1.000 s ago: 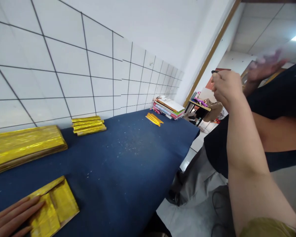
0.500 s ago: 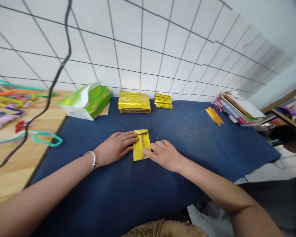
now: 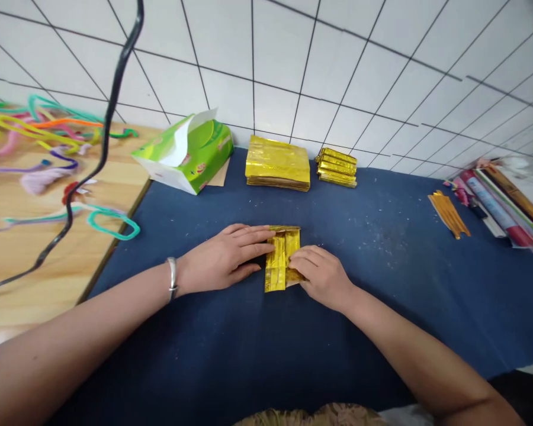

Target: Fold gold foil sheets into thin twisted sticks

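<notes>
A sheet of gold foil paper (image 3: 276,275) lies on the dark blue cloth, its sides folded in toward a seam down the middle and a narrow fold along its top. My left hand (image 3: 224,257), with a silver bangle at the wrist, rests flat with fingers stretched over the paper's upper left. At the right edge, my right hand (image 3: 326,275) has its fingers curled and closed on the paper, hiding its lower right part. Behind them is a thick stack of gold foil paper (image 3: 278,158), beside a small pile of folded gold strips (image 3: 337,167).
A green tissue pack (image 3: 206,155) stands at the back left. Colourful pipe cleaners (image 3: 114,231) lie on the wooden table (image 3: 119,316). A black cable (image 3: 104,139) hangs at left. On the right are orange-gold strips (image 3: 449,214) and books (image 3: 497,204). White tiled wall (image 3: 226,94) borders the back.
The view has shifted, so everything sits farther right. My right fingers have curled in more at the paper's right edge. My left hand stays flat on the paper.
</notes>
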The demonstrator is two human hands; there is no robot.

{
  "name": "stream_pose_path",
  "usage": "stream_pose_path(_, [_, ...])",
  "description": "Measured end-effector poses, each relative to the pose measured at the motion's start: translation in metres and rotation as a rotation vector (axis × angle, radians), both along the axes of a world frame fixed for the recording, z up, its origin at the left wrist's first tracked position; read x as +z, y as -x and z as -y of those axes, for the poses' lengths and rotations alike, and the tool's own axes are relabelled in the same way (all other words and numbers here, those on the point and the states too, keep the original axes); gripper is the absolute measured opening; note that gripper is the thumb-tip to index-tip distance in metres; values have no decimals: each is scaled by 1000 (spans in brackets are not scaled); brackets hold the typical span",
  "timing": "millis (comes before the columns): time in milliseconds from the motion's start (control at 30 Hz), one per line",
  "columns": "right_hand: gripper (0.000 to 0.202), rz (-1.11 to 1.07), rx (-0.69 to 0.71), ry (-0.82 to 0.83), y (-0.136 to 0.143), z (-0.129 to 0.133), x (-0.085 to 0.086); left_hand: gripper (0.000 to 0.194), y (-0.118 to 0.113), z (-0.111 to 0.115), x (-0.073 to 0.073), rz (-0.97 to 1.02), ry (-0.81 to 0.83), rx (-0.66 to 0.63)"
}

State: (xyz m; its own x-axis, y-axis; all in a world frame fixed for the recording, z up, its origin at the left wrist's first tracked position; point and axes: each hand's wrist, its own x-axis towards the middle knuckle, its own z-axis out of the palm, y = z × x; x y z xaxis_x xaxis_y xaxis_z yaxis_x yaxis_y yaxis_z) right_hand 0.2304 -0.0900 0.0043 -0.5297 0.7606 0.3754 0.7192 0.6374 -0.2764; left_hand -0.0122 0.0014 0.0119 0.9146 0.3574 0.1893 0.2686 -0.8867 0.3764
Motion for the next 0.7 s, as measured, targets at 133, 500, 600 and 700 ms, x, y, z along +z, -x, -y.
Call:
stream_pose_path(133, [17, -49, -18, 16, 0, -2, -1, 38, -2, 7, 8, 29, 33, -46])
stream_pose_path(500, [14, -58, -6, 53, -2, 2, 3, 22, -11, 20, 1, 18, 33, -10])
stream_pose_path(600, [13, -64, -22, 88, -3, 1, 5, 20, -13, 22, 4, 30, 114, 51])
stream_pose_path(700, [13, -94, -78, 153, -2, -1, 7, 20, -16, 25, 6, 67, 166, 126])
